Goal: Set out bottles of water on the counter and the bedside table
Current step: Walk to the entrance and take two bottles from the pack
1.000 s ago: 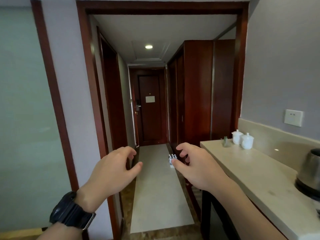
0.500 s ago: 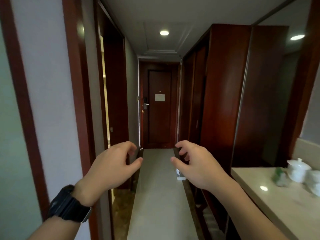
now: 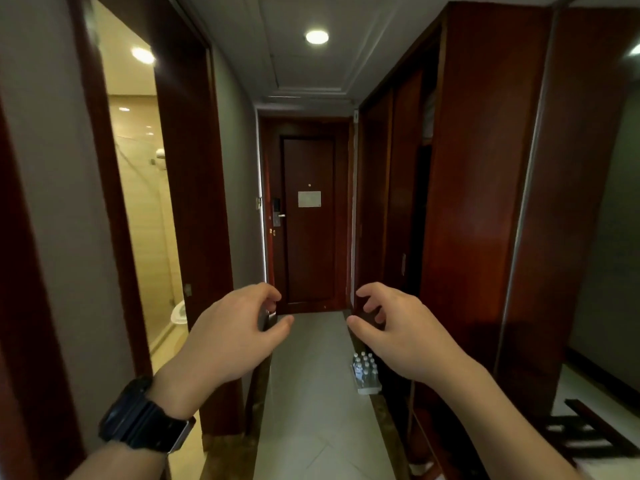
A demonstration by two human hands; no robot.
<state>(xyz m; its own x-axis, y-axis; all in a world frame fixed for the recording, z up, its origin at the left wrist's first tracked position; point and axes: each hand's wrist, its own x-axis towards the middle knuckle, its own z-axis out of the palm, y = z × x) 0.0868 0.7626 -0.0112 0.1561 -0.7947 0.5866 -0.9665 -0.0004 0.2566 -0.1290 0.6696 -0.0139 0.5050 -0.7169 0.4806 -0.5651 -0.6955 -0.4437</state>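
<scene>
A pack of several small water bottles (image 3: 366, 373) stands on the hallway floor against the foot of the dark wooden wardrobe (image 3: 474, 202) on the right. My left hand (image 3: 230, 336), with a black watch on its wrist, and my right hand (image 3: 401, 329) are held out in front of me at chest height. Both hold nothing, with fingers curled and apart. The pack lies well beyond and below my right hand. Neither the counter nor the bedside table is in view.
A narrow hallway with a pale floor (image 3: 311, 393) runs to a dark entrance door (image 3: 308, 220). An open bathroom doorway (image 3: 138, 202) is on the left. A dark wooden rack (image 3: 585, 434) sits low at the right edge.
The view has advanced through the doorway into the hallway; the counter with its cups has left the frame, the bottle pack is nearer, and both hands stay raised and empty.
</scene>
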